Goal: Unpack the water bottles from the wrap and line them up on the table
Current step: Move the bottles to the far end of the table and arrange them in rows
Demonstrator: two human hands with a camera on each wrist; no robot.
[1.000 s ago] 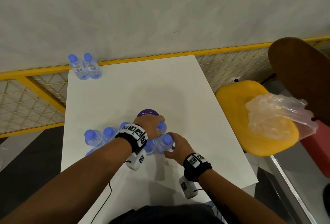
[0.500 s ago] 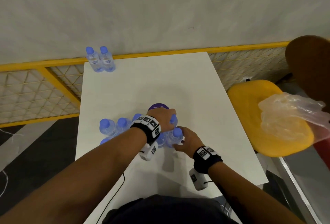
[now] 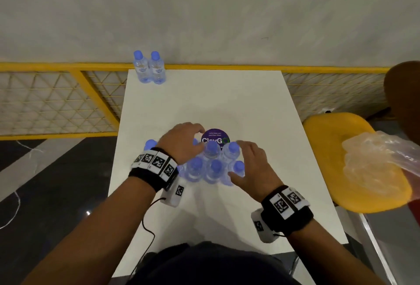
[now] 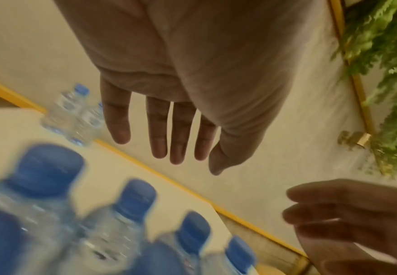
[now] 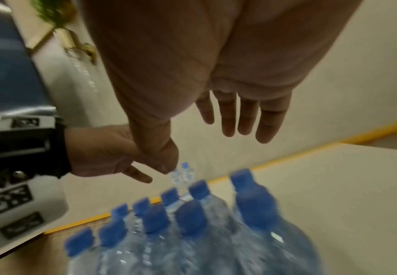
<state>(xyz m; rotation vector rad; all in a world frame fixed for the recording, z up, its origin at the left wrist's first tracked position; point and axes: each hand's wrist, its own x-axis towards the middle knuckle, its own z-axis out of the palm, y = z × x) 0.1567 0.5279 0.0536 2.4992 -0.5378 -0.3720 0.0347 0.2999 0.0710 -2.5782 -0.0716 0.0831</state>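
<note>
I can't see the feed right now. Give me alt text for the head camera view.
Both hands hover with straight fingers over a cluster of blue-capped water bottles near the front of a white table, the left hand at its left, the right hand at its right. Two more bottles stand side by side at the far left corner; crumpled clear wrap lies on a yellow chair.

Cafe seating (yellow chair (image 3: pixel 354 159), railing (image 3: pixel 68 66)).

Head view steeply down over table (image 3: pixel 204 103); both wrist views close above bottle cluster (image 5: pixel 181 232).
</note>
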